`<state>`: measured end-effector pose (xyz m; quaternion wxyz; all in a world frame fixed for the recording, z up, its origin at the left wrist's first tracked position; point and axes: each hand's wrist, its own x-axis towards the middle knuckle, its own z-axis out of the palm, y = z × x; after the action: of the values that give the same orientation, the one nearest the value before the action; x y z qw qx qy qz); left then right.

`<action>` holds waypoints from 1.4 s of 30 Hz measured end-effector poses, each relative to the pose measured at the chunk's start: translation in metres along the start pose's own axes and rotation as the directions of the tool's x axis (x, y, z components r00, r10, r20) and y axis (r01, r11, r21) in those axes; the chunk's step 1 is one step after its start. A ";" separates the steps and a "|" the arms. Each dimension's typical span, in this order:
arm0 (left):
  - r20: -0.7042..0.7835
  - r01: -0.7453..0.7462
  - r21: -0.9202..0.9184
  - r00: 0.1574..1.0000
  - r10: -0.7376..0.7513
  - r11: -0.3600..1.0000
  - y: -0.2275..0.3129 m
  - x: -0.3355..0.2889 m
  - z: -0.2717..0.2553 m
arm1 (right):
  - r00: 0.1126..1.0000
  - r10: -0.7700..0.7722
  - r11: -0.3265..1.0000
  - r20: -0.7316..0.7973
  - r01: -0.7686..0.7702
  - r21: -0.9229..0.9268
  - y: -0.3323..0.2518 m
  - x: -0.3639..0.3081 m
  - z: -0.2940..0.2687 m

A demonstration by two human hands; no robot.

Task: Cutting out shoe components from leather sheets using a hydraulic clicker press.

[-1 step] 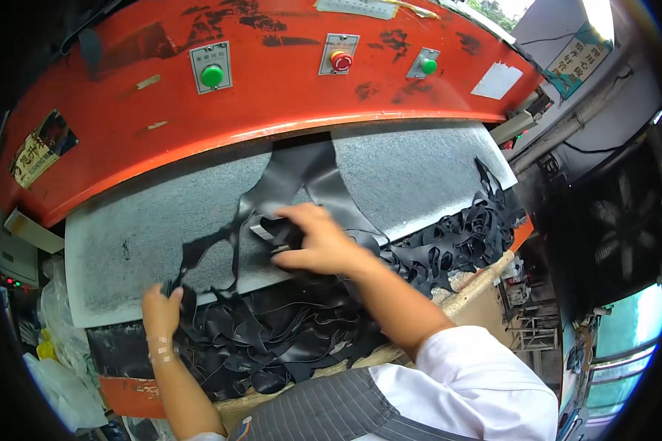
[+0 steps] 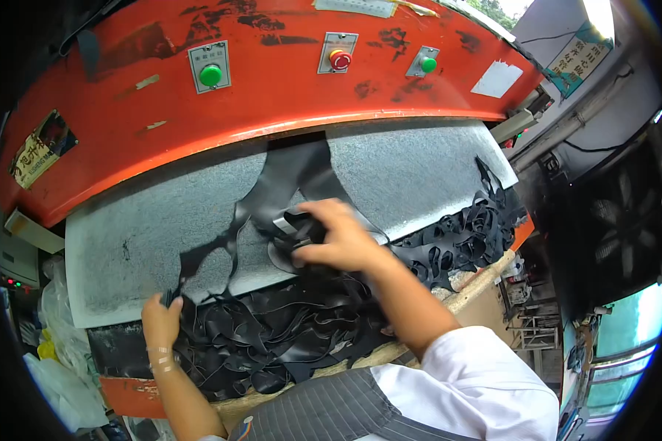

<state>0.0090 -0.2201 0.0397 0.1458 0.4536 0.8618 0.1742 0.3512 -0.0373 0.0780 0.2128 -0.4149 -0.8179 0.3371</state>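
Observation:
A sheet of black leather (image 2: 290,176) with cut-out gaps and narrow strips lies on the grey cutting board (image 2: 419,173). My right hand (image 2: 338,237) is above its near part, fingers closed around a dark cutting die (image 2: 287,225) with a pale metal edge. Motion smears the hand a little, and its fingers partly hide the die. At the board's near left edge my left hand (image 2: 160,320) pinches the end of a black leather strip that runs on to the sheet.
Black leather scraps (image 2: 301,331) pile along the near edge, and another heap (image 2: 463,242) lies to the right. Beyond the board stands the red press (image 2: 287,95) with green buttons and a red stop button (image 2: 340,60). Plastic bags (image 2: 66,367) are at the left.
My right hand has moved slightly right with the cutting die. The leather sheet has shifted slightly left. My left hand stays nearly in place.

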 end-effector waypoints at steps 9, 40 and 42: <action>-0.081 -0.063 -0.055 0.995 0.058 0.997 0.051 -0.025 -0.028 | 0.860 0.404 0.743 -0.313 -0.507 -0.436 0.089 -0.082 -0.069; 0.067 0.050 0.049 0.996 -0.054 0.998 0.176 -0.017 0.082 | 0.988 0.155 0.949 0.018 -0.144 -0.281 0.050 0.023 -0.031; 0.096 0.059 0.074 0.993 -0.066 0.996 0.174 -0.021 0.074 | 0.985 0.167 0.951 -0.036 -0.170 -0.259 0.056 0.022 -0.017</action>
<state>0.1781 -0.1330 0.0508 0.1772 0.4394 0.8729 0.1166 0.3796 0.0114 0.0499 0.1324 -0.5100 -0.8152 0.2404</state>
